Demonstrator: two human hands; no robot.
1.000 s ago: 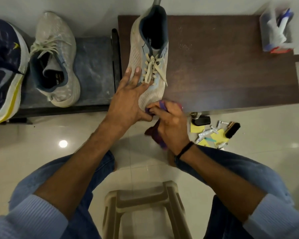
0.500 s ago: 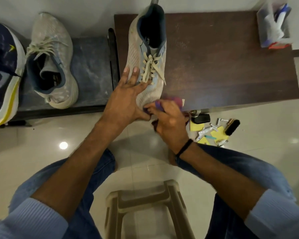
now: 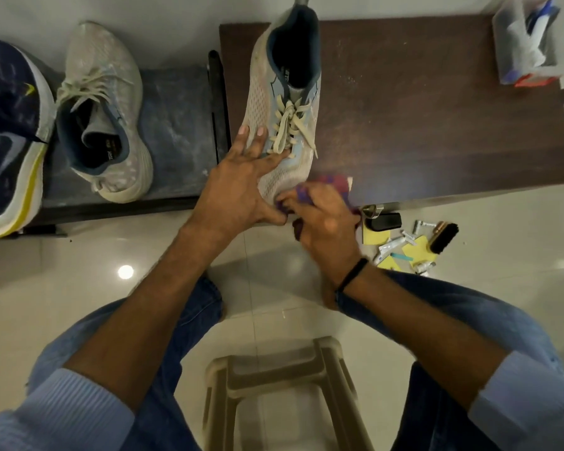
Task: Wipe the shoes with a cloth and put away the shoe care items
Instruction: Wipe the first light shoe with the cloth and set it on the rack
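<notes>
Grey shoe [image 3: 284, 109] lay along the left edge of the dark desk [image 3: 437, 109], toe at the near edge. The left grip [image 3: 238, 187] stayed spread flat beside the laces, steadying it. The right grip [image 3: 323, 222], pinching the purple cloth [image 3: 334, 183], had moved up from below the toe to its right side, so wiping seemed mid-shoe, with nothing put away. A second grey shoe [image 3: 101, 115] and a navy shoe [image 3: 7, 135] sat on a lower dusty shelf [image 3: 176, 125] off the desk's left edge. A brush [image 3: 443, 237], tubes and yellow pads lay on the tiled floor; a clear container [image 3: 525, 43] stood at the far right corner.
</notes>
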